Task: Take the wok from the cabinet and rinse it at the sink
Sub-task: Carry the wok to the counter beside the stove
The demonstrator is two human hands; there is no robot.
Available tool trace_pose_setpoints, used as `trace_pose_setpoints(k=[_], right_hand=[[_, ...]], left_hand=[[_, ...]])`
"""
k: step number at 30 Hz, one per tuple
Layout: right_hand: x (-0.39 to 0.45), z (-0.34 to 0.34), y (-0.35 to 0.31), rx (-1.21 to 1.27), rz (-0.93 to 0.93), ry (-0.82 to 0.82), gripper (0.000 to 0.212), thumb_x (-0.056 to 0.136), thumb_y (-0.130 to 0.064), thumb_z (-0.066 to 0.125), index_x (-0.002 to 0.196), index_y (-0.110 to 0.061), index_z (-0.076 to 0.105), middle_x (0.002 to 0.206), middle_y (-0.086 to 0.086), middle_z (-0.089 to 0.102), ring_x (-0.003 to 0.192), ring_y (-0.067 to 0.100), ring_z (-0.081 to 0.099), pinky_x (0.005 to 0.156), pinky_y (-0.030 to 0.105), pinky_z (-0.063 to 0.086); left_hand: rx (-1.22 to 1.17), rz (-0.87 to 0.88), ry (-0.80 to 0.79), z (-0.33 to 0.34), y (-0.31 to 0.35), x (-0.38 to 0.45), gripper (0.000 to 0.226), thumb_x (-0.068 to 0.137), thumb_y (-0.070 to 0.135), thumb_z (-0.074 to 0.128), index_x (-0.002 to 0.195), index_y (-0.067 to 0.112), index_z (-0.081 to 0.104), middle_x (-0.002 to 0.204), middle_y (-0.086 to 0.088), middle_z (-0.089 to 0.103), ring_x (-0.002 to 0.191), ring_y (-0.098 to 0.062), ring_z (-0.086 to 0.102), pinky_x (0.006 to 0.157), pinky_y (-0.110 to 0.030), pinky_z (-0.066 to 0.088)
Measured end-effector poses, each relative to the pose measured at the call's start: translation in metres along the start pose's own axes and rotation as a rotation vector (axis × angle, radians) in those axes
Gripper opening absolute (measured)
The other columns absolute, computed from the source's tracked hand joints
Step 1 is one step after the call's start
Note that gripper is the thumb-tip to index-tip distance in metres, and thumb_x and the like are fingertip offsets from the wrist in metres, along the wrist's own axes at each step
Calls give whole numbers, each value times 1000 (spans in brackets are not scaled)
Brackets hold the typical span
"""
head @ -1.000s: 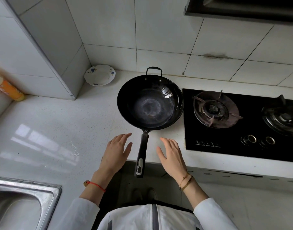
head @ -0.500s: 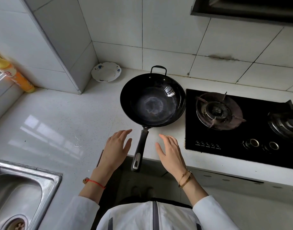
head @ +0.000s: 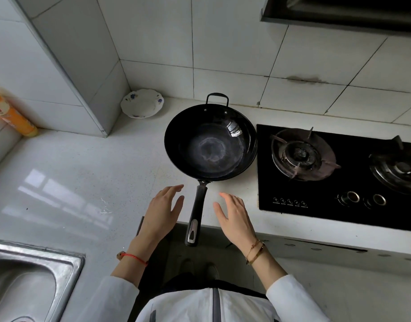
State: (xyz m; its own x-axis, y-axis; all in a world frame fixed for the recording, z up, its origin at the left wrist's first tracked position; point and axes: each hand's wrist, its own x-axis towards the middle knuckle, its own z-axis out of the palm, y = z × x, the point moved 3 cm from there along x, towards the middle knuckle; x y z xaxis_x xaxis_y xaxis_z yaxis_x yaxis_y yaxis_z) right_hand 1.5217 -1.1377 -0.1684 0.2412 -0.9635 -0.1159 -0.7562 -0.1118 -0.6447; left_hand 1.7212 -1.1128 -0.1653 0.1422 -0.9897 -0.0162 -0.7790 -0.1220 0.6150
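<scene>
Over the last second almost nothing has changed: the wok [head: 210,145] still sits on the counter [head: 83,173] in the middle of the frame, just left of the stove [head: 339,173], its long handle [head: 196,214] pointing down toward me and overhanging the counter edge. My left hand [head: 161,211] and right hand [head: 234,217] still hover on either side of that handle, fingers straight and relaxed, holding nothing. So I judge the rinsing not yet begun; the sink [head: 67,270] waits at lower left.
</scene>
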Motion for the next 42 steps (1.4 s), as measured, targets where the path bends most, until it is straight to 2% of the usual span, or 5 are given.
trace_pose_setpoints(k=[14, 25, 30, 35, 42], right_hand=[[22, 36, -35, -65, 285, -38, 52, 97, -43, 43, 138, -12, 40, 138, 8, 51, 125, 24, 46, 92, 34, 47], [38, 72, -38, 315, 648, -68, 33, 94, -29, 55, 116, -5, 48, 102, 6, 60, 83, 21, 56, 50, 19, 38], [40, 87, -36, 565, 817, -49, 19, 97, -23, 49, 92, -8, 58, 80, 9, 68, 48, 18, 61, 44, 21, 49], [43, 95, -30, 545, 868, 1, 32, 94, -20, 50, 66, -7, 58, 56, 6, 63, 38, 20, 57, 49, 32, 54], [45, 98, -29, 455, 853, 71, 28, 96, -27, 47, 87, -8, 65, 60, 3, 63, 28, 11, 50, 30, 19, 39]], left_hand=[[-281, -314, -476, 38, -18, 54, 48, 100, 40, 38, 132, 8, 53, 133, -10, 59, 122, -27, 55, 104, -34, 40], [-706, -477, -616, 69, -15, 61, 32, 99, 35, 44, 108, 8, 60, 121, -22, 62, 111, -31, 60, 100, -40, 46], [-711, -466, -657, 73, -15, 59, 37, 98, 37, 46, 108, 4, 61, 108, -26, 64, 74, -24, 55, 68, -34, 46], [-778, -494, -696, 79, -11, 60, 34, 99, 35, 47, 116, 6, 56, 120, -13, 65, 79, -30, 59, 55, -31, 44], [-970, -572, -734, 79, -9, 58, 35, 99, 33, 47, 118, 4, 54, 111, -12, 68, 69, -28, 66, 35, -27, 48]])
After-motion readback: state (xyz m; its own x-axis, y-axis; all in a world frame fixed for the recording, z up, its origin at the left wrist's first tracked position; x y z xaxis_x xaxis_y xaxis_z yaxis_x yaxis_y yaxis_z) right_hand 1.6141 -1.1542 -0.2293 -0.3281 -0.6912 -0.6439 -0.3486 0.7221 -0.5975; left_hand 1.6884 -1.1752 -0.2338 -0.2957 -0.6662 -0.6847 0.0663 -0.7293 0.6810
